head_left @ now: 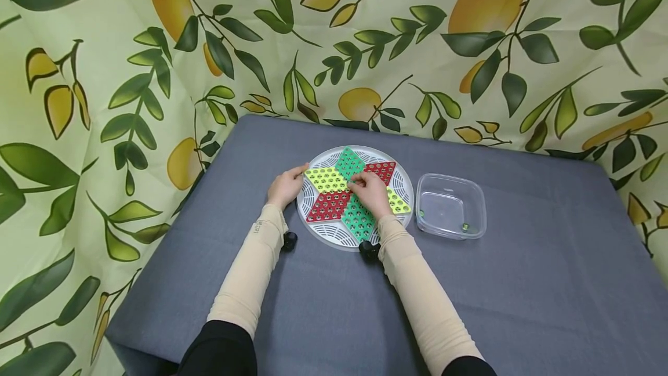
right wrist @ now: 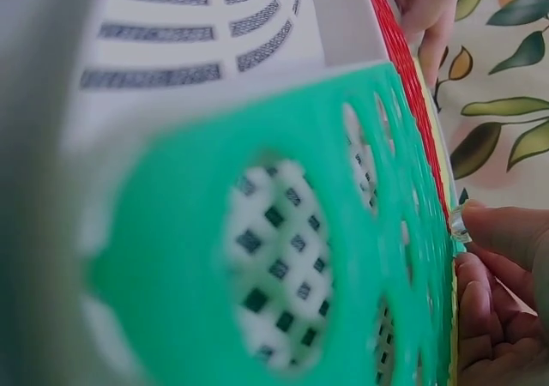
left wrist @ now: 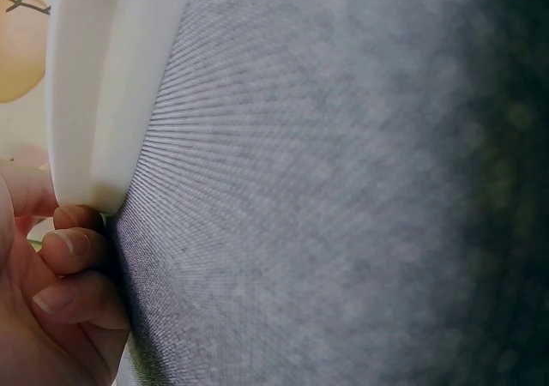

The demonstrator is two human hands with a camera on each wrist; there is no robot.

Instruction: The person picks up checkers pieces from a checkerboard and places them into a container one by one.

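A round white Chinese checkers board (head_left: 334,235) with a star of green, red and yellow hole plates lies on the table. My left hand (head_left: 285,186) holds its left rim; in the left wrist view the curled fingers (left wrist: 73,296) meet the edge of the white rim (left wrist: 94,94). Over the middle of the star is my right hand (head_left: 371,191). In the right wrist view, thumb and finger pinch a small clear glass marble (right wrist: 460,224) close to the plates. The green plate (right wrist: 197,257) looms large there, its holes bare.
To the right of the board stands a clear plastic container (head_left: 451,205) with a couple of small marbles (head_left: 465,227) inside. A grey-blue cloth covers the table (head_left: 543,248). Behind and at the left hangs a leaf-and-fruit patterned curtain (head_left: 360,10).
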